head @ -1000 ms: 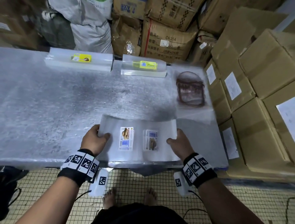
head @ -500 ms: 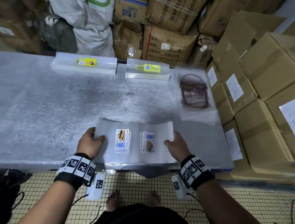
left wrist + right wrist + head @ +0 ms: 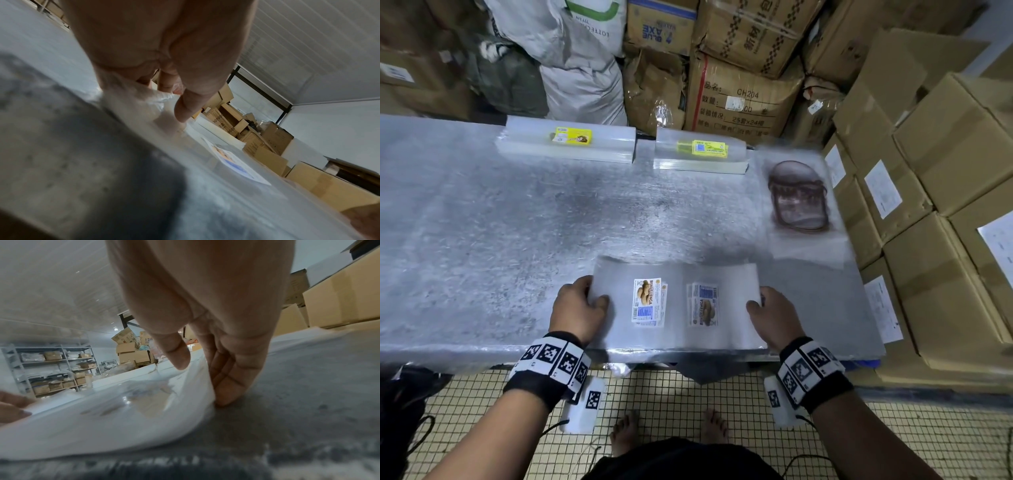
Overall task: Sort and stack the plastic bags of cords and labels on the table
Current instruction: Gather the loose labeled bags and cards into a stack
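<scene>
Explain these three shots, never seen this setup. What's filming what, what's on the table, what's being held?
There is no robot here: a person works with bare hands, wearing one camera on the head and one on each wrist. The marker-patterned wristbands carry the wrist cameras.

The head view looks down at a grey table. The left hand and right hand each grip one side of a stack of clear plastic bags with biscuit labels, near the table's front edge. The left wrist view shows the thumb pressing on top of that stack; the right wrist view shows thumb above and fingers under its lifted edge.

At the far edge lie two more stacks of bags with yellow labels. To the right lies a bag of coiled brown cord. Cardboard boxes surround the table.
</scene>
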A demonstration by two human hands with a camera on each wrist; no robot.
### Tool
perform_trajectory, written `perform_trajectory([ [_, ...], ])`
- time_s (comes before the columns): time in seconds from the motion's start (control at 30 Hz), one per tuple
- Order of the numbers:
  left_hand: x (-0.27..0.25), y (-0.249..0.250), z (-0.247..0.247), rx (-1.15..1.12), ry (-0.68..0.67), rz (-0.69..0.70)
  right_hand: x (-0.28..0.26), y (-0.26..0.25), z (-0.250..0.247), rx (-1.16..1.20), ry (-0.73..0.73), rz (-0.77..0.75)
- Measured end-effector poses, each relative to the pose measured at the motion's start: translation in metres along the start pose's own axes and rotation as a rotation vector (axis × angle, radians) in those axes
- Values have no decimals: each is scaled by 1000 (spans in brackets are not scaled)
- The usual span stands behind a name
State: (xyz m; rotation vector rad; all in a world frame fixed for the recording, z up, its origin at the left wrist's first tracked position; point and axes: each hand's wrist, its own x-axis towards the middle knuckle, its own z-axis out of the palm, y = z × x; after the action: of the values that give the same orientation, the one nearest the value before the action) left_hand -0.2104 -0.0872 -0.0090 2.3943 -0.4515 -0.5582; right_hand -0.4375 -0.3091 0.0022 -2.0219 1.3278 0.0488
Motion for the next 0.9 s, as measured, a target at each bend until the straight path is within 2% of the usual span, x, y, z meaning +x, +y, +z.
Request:
perform_trajectory([
  [0.2,3,-7,1,75,-8,-11,4,11,8,-49,-4,-10],
  [0.37,-4,-7,3,29,27,6,-3,8,3,-75,18,-33],
  [0.43,-12,-2,2,51,59,82,-10,5,2,-168,69,-96],
  [0.53,-24,9,6,262,29,319,-16,-3,10,-305,171,-304],
  [0.63,-23,12,23,539,-119,449,-15,-5,27,-492,43,-407],
  [0.77,-17,3,39,691,-253,368,-9,7,41,-560,-98,-337],
  [0.9,-17,-7,40,704,-252,365,-4,18,45,-565,-101,-348],
])
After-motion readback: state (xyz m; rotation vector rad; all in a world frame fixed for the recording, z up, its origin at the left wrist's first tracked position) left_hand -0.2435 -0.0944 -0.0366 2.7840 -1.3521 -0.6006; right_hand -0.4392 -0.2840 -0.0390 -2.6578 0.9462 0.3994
